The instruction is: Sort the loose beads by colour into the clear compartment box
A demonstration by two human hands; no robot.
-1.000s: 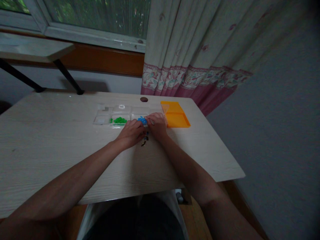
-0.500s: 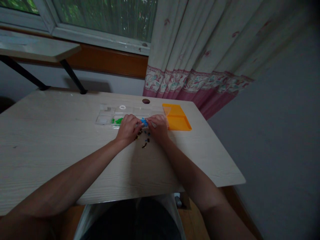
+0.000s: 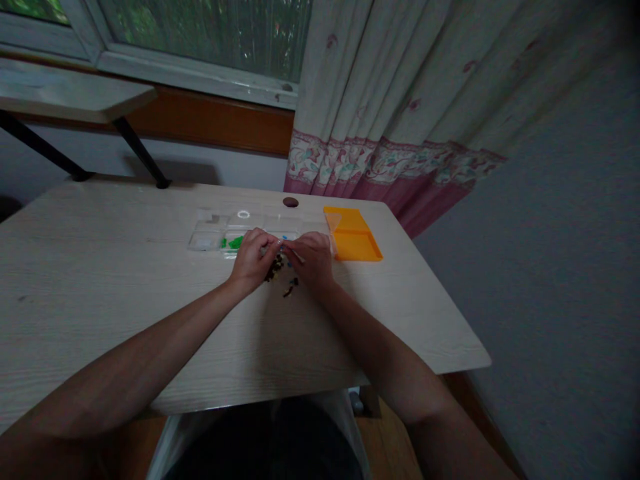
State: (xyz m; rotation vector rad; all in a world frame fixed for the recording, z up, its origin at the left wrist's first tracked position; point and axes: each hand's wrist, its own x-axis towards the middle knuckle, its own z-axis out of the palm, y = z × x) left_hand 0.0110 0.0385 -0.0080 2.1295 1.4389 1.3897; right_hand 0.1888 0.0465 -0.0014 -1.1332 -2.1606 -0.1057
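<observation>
My left hand [image 3: 254,259] and my right hand [image 3: 313,260] meet fingertip to fingertip over the front edge of a clear plastic compartment box [image 3: 204,241]. Both are closed in a pinch; whatever sits between the fingertips is too small to make out. A bit of blue pieces [image 3: 285,237] shows just behind the fingers. Small green pieces [image 3: 235,243] lie in a compartment to the left of my left hand. On the table below the hands is a loose cluster of tiny dark brown and yellowish pieces [image 3: 274,268], with a few more dark pieces [image 3: 290,288] nearer me.
An orange tray [image 3: 356,247] rests to the right of the box. Behind it, the wooden table [image 3: 200,347] has a round hole [image 3: 291,202]. A raised shelf [image 3: 75,93] on black legs stands at the left, and a curtain [image 3: 360,160] hangs behind the table.
Both hands have shifted slightly left, and their fingertips have come together. Fewer blue pieces show between them, while more of the brown cluster is visible.
</observation>
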